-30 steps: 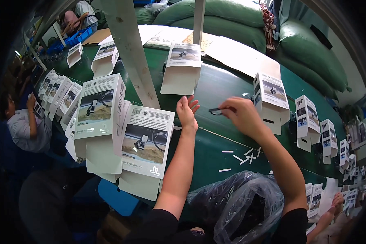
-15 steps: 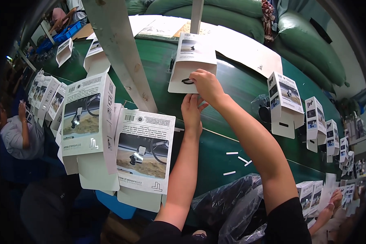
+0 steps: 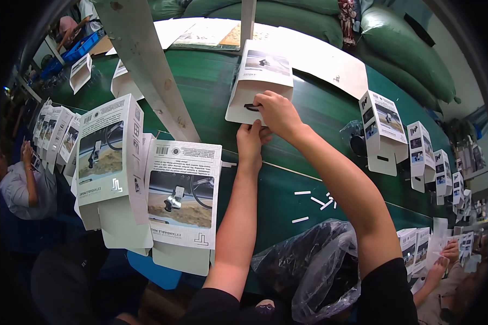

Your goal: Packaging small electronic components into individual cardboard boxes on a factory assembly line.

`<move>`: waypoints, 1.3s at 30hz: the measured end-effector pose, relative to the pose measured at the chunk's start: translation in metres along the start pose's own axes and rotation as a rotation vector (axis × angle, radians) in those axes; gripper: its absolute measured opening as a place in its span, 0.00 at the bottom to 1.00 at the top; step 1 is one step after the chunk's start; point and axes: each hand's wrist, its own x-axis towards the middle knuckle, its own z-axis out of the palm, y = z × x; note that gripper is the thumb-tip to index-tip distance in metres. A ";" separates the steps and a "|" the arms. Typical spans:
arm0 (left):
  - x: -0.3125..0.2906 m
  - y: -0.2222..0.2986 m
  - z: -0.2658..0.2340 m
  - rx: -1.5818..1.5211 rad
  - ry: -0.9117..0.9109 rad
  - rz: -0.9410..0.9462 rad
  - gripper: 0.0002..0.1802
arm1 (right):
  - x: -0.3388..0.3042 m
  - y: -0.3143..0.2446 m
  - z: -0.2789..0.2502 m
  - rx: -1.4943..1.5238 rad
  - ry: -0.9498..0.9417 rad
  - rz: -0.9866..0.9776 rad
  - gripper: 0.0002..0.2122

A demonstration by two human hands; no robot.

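Note:
A white printed carton (image 3: pixel 267 69) stands on the green table in front of me, its bottom flap (image 3: pixel 238 111) folded out toward me. My right hand (image 3: pixel 278 112) bends over this flap with its fingers pinched at a dark slot-like shape (image 3: pixel 251 106). What those fingertips hold, if anything, is hidden. Just below, my left hand (image 3: pixel 249 142) grips the flap's near edge from underneath, fingers curled and partly covered. To my left stand two more printed cartons, one upright (image 3: pixel 106 149) and one leaning (image 3: pixel 183 192), both with hanging flaps.
Several small white strips (image 3: pixel 302 193) lie right of my left forearm, beyond a clear plastic bag (image 3: pixel 314 265). A row of cartons (image 3: pixel 384 122) runs along the right side. A white post (image 3: pixel 146 67) rises at left. Co-workers' hands (image 3: pixel 442 260) show at lower right.
The view has shifted slightly, so the surroundings sit a little differently. Both my hands stay at the carton's flap, the right with its fingers at the slot-like shape.

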 end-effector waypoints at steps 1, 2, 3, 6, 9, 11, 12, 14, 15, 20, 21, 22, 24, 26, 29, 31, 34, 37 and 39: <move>0.001 -0.001 0.001 0.002 -0.004 -0.004 0.10 | -0.001 0.002 -0.001 -0.002 0.002 0.005 0.07; 0.002 -0.002 0.002 0.015 -0.027 -0.008 0.10 | -0.003 0.004 -0.002 -0.032 0.024 -0.002 0.07; 0.003 -0.003 0.003 0.028 -0.050 -0.012 0.10 | -0.004 0.006 -0.002 -0.062 0.046 -0.010 0.07; 0.004 -0.006 0.005 0.058 -0.101 -0.023 0.10 | -0.008 0.009 -0.006 -0.124 0.092 -0.019 0.07; 0.007 -0.007 0.002 0.070 -0.149 -0.019 0.10 | -0.006 0.007 -0.009 -0.078 -0.019 -0.081 0.07; 0.006 -0.008 0.004 0.074 -0.167 -0.018 0.10 | -0.007 0.010 -0.011 -0.064 -0.055 -0.100 0.07; 0.004 -0.008 0.007 0.072 -0.170 -0.017 0.10 | -0.009 0.014 -0.012 -0.024 -0.030 -0.098 0.07; 0.001 -0.006 0.014 0.069 -0.176 -0.014 0.11 | -0.012 0.023 -0.016 0.054 0.021 -0.097 0.07; 0.001 -0.006 0.015 0.066 -0.180 -0.012 0.11 | -0.013 0.027 -0.016 0.093 0.047 -0.096 0.08; 0.001 -0.011 0.014 0.040 -0.240 -0.014 0.11 | -0.012 0.023 -0.027 0.053 -0.135 0.146 0.07; 0.003 -0.013 0.013 0.041 -0.241 -0.011 0.11 | -0.012 0.023 -0.027 0.052 -0.132 0.145 0.07; 0.004 -0.015 0.011 0.057 -0.260 -0.025 0.11 | -0.015 0.025 -0.027 -0.051 -0.132 0.094 0.07; 0.007 -0.019 0.009 0.087 -0.301 -0.055 0.12 | -0.024 0.028 -0.029 -0.263 -0.131 -0.006 0.08; 0.009 -0.021 0.010 0.098 -0.327 -0.069 0.13 | -0.040 0.028 -0.043 -0.368 -0.033 -0.176 0.09; 0.003 -0.017 0.017 0.165 -0.386 -0.176 0.16 | -0.088 -0.001 -0.095 -0.069 0.067 -0.193 0.08; 0.002 -0.013 0.010 0.188 -0.395 -0.206 0.17 | -0.134 -0.038 -0.147 0.153 -0.106 -0.130 0.06; 0.004 -0.012 -0.007 0.264 -0.391 -0.231 0.20 | -0.212 -0.062 -0.199 0.344 -0.663 -0.140 0.07; 0.009 -0.010 0.000 0.298 -0.424 -0.239 0.19 | -0.289 -0.068 -0.193 0.354 -0.992 -0.053 0.10; 0.018 -0.017 0.002 0.293 -0.427 -0.214 0.18 | -0.332 -0.068 -0.151 0.110 -0.746 -0.084 0.13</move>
